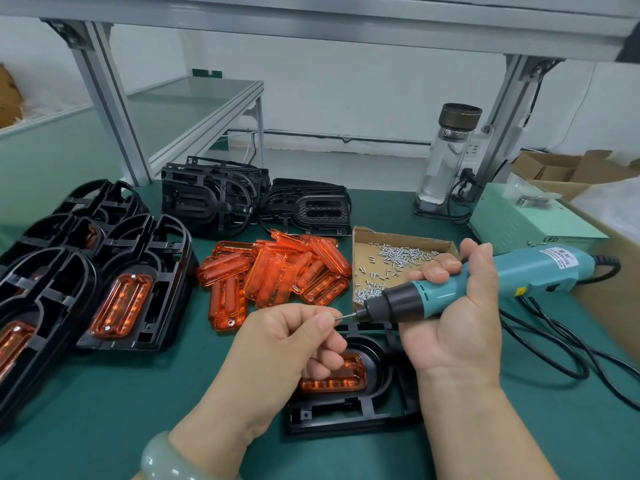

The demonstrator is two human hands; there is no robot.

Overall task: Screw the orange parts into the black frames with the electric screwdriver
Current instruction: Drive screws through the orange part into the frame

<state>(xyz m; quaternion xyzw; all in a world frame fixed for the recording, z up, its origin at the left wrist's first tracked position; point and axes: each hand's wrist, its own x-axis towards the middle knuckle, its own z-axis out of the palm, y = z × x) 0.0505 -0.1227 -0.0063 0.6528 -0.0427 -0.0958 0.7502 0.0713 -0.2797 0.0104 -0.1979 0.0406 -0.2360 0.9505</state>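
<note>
**A:** Right hand [457,317] is clenched round the teal electric screwdriver [485,282], gripping it mid-barrel with the bit pointing left.

**B:** And the left hand [294,337]?

**A:** Fingers curled, thumb and forefinger pinching right at the bit tip. It looks like a screw [337,318], though it's too small to be sure.

**B:** Where's the work?

**A:** 1 black frame [349,415] lies flat on the green mat [121,410] under both hands. 1 orange part [336,379] sits in its oval recess, partly hidden by the left hand.

**B:** How will it handle?

**A:** Light, stiff plastic, I'd say. The orange part is glossy and probably brittle, so too much drive could crack it at the screw holes. Steady the frame by its outer rim, not the lens.

**B:** Supplies?

**A:** The loose orange pile [277,275] is behind the hands, and the cardboard screw tray [398,265] is just beside the driver. Finished frames [131,296] are stacked on the left.
</note>
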